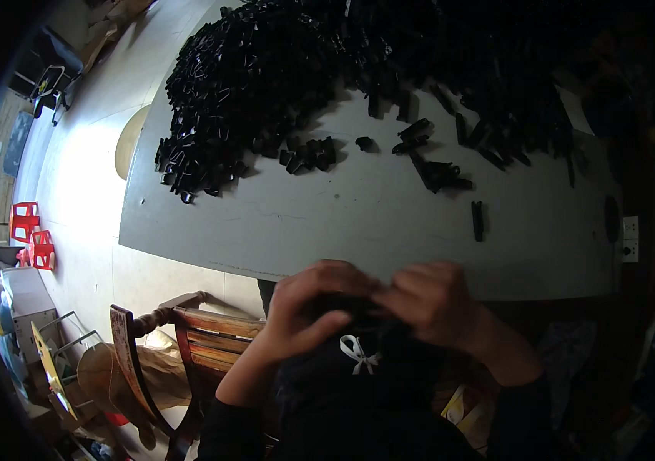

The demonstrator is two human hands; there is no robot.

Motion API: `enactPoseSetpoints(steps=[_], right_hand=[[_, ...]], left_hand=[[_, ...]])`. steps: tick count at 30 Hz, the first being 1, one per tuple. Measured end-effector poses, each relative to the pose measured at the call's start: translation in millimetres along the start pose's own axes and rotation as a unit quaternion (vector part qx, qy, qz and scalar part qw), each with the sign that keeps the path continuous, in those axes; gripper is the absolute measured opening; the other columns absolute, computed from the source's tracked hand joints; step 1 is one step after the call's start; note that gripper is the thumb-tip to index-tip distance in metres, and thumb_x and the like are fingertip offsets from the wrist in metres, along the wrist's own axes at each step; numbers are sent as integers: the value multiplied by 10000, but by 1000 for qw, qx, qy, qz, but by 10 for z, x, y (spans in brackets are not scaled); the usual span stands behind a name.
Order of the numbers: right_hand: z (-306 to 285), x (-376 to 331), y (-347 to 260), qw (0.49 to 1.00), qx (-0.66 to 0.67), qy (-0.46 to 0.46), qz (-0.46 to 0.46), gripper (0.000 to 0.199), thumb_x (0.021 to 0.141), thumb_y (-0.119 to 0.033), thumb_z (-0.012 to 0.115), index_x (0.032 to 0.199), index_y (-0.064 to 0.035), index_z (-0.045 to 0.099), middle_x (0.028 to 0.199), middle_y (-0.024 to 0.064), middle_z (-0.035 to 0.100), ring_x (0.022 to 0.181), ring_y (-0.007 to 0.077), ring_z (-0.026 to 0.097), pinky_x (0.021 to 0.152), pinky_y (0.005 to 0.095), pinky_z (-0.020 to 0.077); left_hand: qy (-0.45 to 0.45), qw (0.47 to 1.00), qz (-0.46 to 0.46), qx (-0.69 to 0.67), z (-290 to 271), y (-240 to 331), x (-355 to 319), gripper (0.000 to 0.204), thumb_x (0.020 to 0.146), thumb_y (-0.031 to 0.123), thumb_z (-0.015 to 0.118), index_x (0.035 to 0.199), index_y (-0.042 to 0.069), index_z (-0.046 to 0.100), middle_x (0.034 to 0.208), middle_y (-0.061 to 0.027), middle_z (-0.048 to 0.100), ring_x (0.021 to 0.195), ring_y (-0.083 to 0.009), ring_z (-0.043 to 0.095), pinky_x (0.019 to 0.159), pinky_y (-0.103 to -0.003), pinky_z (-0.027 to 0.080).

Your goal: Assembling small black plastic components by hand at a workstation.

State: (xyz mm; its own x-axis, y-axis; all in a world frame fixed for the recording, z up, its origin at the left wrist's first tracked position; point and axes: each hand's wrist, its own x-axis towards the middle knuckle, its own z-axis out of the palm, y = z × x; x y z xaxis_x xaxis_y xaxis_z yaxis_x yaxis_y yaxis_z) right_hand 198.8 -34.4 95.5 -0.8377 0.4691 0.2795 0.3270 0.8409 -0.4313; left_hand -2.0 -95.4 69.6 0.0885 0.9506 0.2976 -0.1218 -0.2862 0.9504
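Observation:
My left hand and my right hand meet in front of my body, just off the near edge of the grey table. The left fingers curl inward, with the thumb lower and apart from them. Bent into a pinch, the right fingers touch or nearly touch the left fingertips. Blur and dark clothing behind hide whatever lies between them. Beyond the hands, a single narrow black piece lies on the table. Further off are a loose cluster of black pieces and a large heap of small black clip-like parts.
A wooden slatted chair stands at the left below the table edge. Red plastic stools and cartons are on the far left floor. More long black pieces spread across the table's right side.

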Motion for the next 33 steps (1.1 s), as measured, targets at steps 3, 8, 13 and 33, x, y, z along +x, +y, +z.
enactPoseSetpoints(steps=[3,8,13,33], right_hand=[[260,-47,-150,998,38,35,-38,153,762,-153,698,898,-85,686,819,39,633,649,193,647,503,279,501],[305,95,-255,994,80,55,-55,148,816,-94,603,947,-46,651,915,113,659,723,221,676,543,322,543],[434,134,170,987,57,-103,108,292,766,-68,657,1029,-55,532,958,125,643,878,341,642,735,390,531],[-78,-957,915,901,-198,148,357,325,730,53,658,1031,-66,637,866,102,621,807,275,641,641,354,504]], left_hand=[[-53,981,-64,-174,167,-92,-76,414,986,322,448,937,-35,651,1037,-179,670,991,-304,646,900,-382,482],[-76,980,17,-185,133,-177,-67,501,1002,390,374,990,-40,632,1029,-183,672,992,-325,643,882,-366,484],[63,988,60,126,-60,-490,233,248,935,188,510,1001,-21,625,971,-155,648,894,-250,640,820,-311,479],[-12,815,61,576,10,-1113,1252,126,782,50,565,906,69,556,900,-79,568,897,-289,591,710,-404,505]])
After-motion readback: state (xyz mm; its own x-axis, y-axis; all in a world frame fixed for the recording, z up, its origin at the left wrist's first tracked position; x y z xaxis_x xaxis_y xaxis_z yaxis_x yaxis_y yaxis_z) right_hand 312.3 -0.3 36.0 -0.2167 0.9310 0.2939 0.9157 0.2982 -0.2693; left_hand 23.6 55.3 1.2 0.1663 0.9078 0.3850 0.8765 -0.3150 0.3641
